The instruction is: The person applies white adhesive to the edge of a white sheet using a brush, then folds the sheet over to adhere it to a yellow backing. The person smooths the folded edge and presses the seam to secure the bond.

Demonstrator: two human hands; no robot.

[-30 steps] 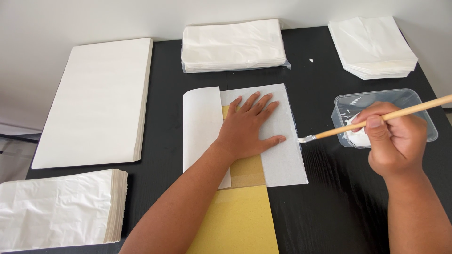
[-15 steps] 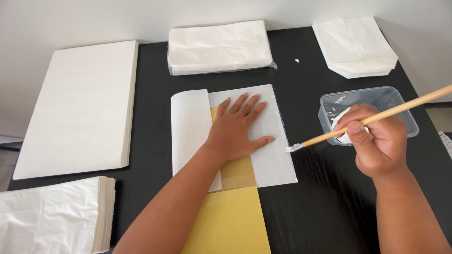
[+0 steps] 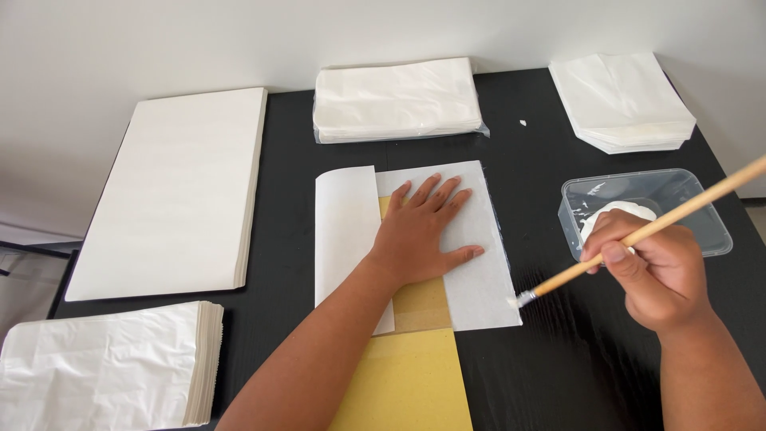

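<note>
Item 1, nearest edge: a flat yellow card template (image 3: 407, 383), lying lengthwise on the black wood-grain table (image 3: 558, 375), its far end tucked under the white sheet.

Item 2, front left corner: a thick stack of crinkled white paper bags (image 3: 104, 367), untouched.

Item 3: the right hand (image 3: 654, 267), fingers clenched round a long pale wooden-handled brush (image 3: 638, 235). The white-loaded bristle tip touches, or all but touches, the lower right corner of the sheet.

Item 4, centre: a thin white paper sheet (image 3: 471, 263) laid over the template, its left flap already folded inward, its right part lying flat. The left hand (image 3: 423, 235) rests on it palm down, fingers spread, pressing and grasping nothing. The sheet thus lies directly beneath the left palm and to the left of the brush hand.

Status, as judged: one fold made; the right edge shows a faint wet sheen, so gluing seems under way. The right flap is not yet folded over.

Item 5, right: a clear rectangular plastic tub (image 3: 646, 211) with white paste in it, just behind the right hand.

Item 6, left: a tall stack of large plain white sheets (image 3: 175, 187).

Item 7, far centre: a plastic-wrapped pack of white paper (image 3: 395, 100).

Item 8, far right corner: a fanned pile of white bags (image 3: 622, 100).
</note>
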